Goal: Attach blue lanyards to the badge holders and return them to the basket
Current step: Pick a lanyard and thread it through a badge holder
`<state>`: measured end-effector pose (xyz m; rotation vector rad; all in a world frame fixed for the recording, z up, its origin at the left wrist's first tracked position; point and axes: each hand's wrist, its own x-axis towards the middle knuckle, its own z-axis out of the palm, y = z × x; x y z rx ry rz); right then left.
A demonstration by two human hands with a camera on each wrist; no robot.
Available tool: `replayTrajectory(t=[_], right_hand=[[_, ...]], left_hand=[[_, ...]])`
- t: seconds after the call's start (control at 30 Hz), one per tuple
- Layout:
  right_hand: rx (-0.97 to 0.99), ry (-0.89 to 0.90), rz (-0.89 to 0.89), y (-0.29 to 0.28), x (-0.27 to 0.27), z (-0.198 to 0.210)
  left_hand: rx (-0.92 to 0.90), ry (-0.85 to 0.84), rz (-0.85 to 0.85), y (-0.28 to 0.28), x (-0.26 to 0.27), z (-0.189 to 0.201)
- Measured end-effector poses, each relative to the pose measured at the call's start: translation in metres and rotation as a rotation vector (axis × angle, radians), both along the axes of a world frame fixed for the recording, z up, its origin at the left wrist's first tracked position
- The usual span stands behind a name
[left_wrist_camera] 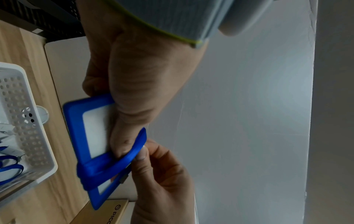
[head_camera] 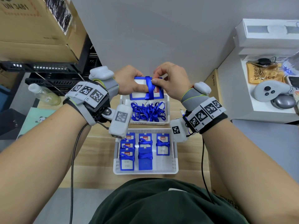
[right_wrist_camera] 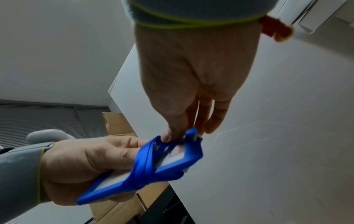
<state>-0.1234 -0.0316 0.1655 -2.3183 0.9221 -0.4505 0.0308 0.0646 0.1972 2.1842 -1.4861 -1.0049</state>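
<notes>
Both hands hold one blue badge holder (head_camera: 139, 92) (left_wrist_camera: 76, 125) (right_wrist_camera: 191, 159) in the air above the far basket. My left hand (head_camera: 129, 83) (left_wrist_camera: 134, 91) (right_wrist_camera: 86, 163) grips its left part, thumb on the clear front. A blue lanyard (head_camera: 148, 89) (left_wrist_camera: 107, 168) (right_wrist_camera: 143, 163) is wrapped round the holder's middle. My right hand (head_camera: 169, 81) (left_wrist_camera: 162, 174) (right_wrist_camera: 191, 83) pinches the lanyard at the holder's top edge. A white basket (head_camera: 175, 159) near my body holds several badge holders wrapped in lanyards.
A smaller white basket (head_camera: 166, 102) (left_wrist_camera: 23, 113) of loose blue lanyards sits on the wooden table (head_camera: 97, 151) beyond the near basket. A clear bottle (head_camera: 45, 94) lies at the left. Cardboard boxes (head_camera: 32, 29) stand at back left, a white shelf (head_camera: 267, 88) with a controller at right.
</notes>
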Motion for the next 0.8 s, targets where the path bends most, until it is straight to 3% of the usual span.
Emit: replayTrajectory(t=[0.3,0.47,0.6,0.8], right_hand=[[0.035,0.112,0.035,0.000,0.012,-0.003],[0.138,0.047,0.058,0.005,0.023,-0.012],[0.203,0.044,0.199,0.019,0.035,-0.021],[0.213,0.033,0.177,0.038,0.057,-0.033]], left_hand=[[0.074,0.067,-0.122,0.021,0.002,-0.015],[0.024,0.022,-0.006,0.035,0.016,-0.030],[0.018,0.030,0.079,0.050,0.033,-0.039],[0.013,0.071,0.156,0.073,0.048,-0.055]])
